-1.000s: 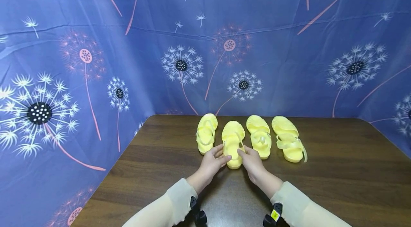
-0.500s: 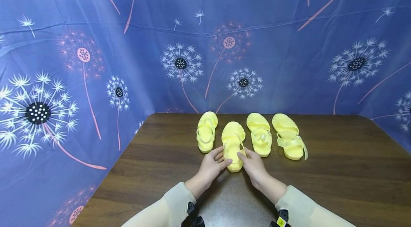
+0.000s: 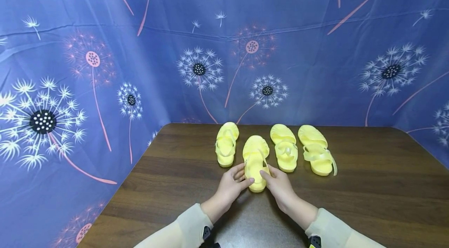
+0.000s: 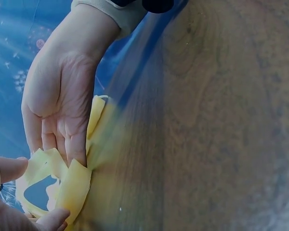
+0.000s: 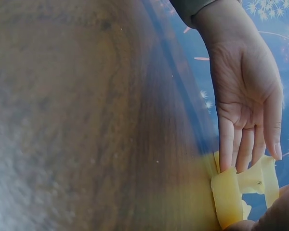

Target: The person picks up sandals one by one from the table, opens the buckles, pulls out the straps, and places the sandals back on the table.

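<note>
A yellow sandal (image 3: 257, 166) is between both hands in the head view, toe pointing to the back of the table. My left hand (image 3: 228, 187) holds its left side near the heel, thumb over the edge and fingers along the outside. On the opposite side my right hand (image 3: 281, 190) grips it, with the thumb on the inside by the strap. Both wrist views show the fingers of each hand at the sandal's yellow straps (image 4: 77, 187) and side (image 5: 226, 197). Its underside is hidden.
One yellow sandal (image 3: 226, 144) lies to the left, while two others (image 3: 285, 150) (image 3: 317, 152) lie to the right, all on the brown wooden table (image 3: 168, 178). A blue cloth (image 3: 308, 72) with dandelion print hangs behind the table and along its left side.
Both hands have drawn the held sandal a little toward the person, out of line with the others. The other sandals stay where they were.
</note>
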{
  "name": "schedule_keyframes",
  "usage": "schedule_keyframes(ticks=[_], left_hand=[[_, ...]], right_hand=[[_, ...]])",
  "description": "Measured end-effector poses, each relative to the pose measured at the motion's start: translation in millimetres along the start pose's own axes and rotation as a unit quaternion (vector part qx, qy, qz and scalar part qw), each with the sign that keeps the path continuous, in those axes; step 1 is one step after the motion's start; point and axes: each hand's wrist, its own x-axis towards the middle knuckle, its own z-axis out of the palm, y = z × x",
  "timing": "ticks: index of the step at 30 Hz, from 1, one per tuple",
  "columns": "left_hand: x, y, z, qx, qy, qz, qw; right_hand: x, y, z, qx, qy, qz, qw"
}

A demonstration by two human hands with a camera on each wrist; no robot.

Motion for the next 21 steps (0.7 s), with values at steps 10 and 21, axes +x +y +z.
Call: schedule_keyframes(ticks=[10, 21], left_hand=[[-7.1, 1.2, 0.6, -0.007, 0.0, 0.009, 0.9999], [-13.7, 0.1, 0.0, 0.004, 0.0, 0.01, 0.9999]], right_hand=[[-5.8, 2.2, 2.3, 0.007, 0.012, 0.0, 1.0], [-9.9, 5.5, 1.4, 0.0, 0.013, 0.006, 1.0]])
